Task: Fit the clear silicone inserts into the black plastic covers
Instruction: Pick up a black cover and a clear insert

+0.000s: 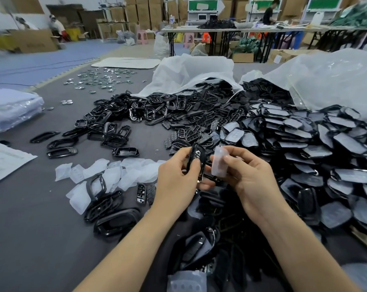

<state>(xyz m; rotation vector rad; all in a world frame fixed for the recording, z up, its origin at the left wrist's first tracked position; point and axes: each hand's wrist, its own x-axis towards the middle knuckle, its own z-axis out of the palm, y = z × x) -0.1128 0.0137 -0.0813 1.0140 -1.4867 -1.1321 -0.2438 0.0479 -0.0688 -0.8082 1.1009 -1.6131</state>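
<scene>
My left hand (178, 178) grips a black plastic cover (197, 159) upright at the centre of the view, thumb on its front. Just to its right, my right hand (248, 175) pinches a clear silicone insert (219, 163) between thumb and fingers. Cover and insert are a small gap apart. More clear inserts (106, 171) lie loose on the grey table to the left. Black covers with inserts in them (325, 148) are heaped on the right.
A large pile of black frames and button plates (157, 110) spills from white plastic bags (191, 74) beyond my hands. Black rings (62, 144) and a large oval frame (117, 223) lie left. Small metal badges (100, 79) are scattered far back. People work at distant tables.
</scene>
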